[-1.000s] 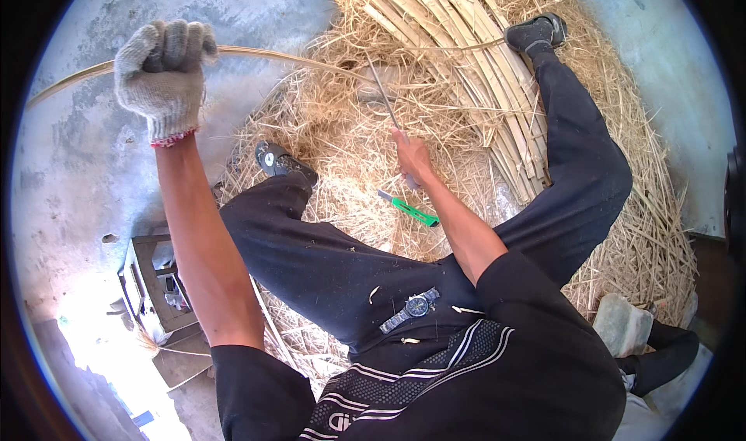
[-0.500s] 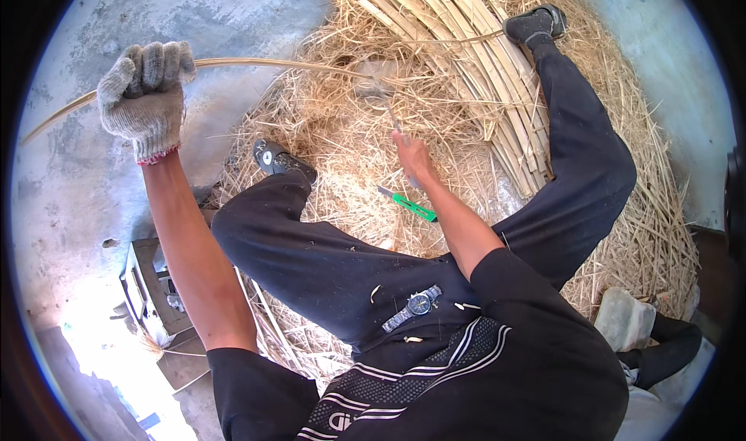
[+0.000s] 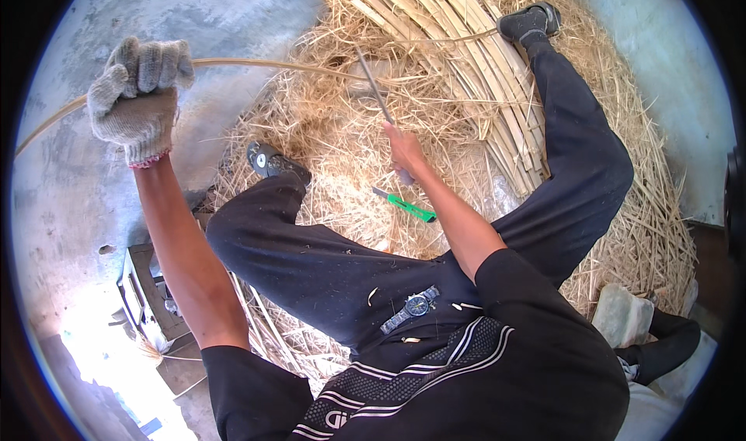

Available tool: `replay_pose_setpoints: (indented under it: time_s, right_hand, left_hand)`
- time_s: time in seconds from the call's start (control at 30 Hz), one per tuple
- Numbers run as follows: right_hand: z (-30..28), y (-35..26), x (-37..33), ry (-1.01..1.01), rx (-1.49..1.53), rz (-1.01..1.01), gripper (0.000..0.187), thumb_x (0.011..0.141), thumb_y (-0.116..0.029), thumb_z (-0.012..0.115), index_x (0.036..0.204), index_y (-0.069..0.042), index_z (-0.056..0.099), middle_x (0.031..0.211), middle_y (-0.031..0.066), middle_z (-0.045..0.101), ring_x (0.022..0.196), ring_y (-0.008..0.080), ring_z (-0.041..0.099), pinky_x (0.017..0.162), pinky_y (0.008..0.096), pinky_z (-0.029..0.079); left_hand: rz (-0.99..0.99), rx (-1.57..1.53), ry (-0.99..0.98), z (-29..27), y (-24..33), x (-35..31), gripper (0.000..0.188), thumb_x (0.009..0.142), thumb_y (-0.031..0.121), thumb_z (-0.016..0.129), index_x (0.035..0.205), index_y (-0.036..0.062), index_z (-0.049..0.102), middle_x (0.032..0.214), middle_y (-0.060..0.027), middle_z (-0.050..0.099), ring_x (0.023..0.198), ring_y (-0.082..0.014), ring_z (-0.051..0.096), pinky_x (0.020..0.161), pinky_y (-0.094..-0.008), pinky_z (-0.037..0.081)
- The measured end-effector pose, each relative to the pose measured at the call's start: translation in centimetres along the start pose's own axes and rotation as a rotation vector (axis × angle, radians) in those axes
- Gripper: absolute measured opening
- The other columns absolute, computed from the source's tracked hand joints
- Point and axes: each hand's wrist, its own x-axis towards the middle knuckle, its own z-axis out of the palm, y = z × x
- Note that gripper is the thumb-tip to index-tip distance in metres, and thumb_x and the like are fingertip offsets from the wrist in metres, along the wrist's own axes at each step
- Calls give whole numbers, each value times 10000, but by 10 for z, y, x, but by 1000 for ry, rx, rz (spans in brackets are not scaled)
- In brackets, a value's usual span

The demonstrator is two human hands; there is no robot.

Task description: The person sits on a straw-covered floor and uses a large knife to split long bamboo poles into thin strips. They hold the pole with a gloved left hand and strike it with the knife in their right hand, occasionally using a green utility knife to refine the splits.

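Clearly, the left hand [image 3: 140, 103] grips one strip [image 3: 256, 62], the right hand [image 3: 406, 152] one knife [image 3: 377, 93], near one green cutter [image 3: 410, 207].

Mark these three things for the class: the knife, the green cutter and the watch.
Knife [image 3: 374, 86]: head view, middle of the blade.
Green cutter [image 3: 412, 208]: head view, middle of the handle.
Watch [image 3: 418, 306]: head view, on the dial.

Knife handle [image 3: 406, 177]: mostly hidden in right hand [image 3: 406, 149], mid-frame. Strip [image 3: 264, 63]: partly hidden in left hand [image 3: 140, 103], upper left. Slats [image 3: 474, 72]: cut by top edge.
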Motion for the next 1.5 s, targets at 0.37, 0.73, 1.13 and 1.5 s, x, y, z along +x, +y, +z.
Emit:
replay_pose_setpoints:
  time_s: [0.37,0.73,1.13,1.5]
  right_hand:
    - [19,-6,16,-55,-50,-82,649,928,-677,471,713,-68,537,579,27,504,475,162,519,433,347,446]
    - [-18,59,-30,172,-486,-68,711,906,-623,480,961,53,693,1029,342,653,1064,473,608,902,511,478]
    - [11,-9,-30,15,-17,-25,679,957,-632,435,872,5,654,753,219,618,740,331,595,739,483,475]
    - [36,-20,-4,207,-390,21,687,925,-605,470,1001,37,703,1006,268,694,1014,397,665,850,504,504]
  left_hand:
    - [19,80,-49,-6,7,-3,329,715,258,598,577,158,317,573,14,235,568,-176,273,617,-369,303]
    - [148,93,221,4,9,-23,355,767,182,561,558,157,276,545,17,197,515,-167,244,554,-377,371]
    - [302,327,824,34,-8,-10,329,981,219,523,696,106,404,603,4,369,507,-131,349,580,-390,490]
    - [321,330,846,41,-11,-8,373,964,265,547,651,102,428,524,-9,393,433,-137,365,490,-370,464]
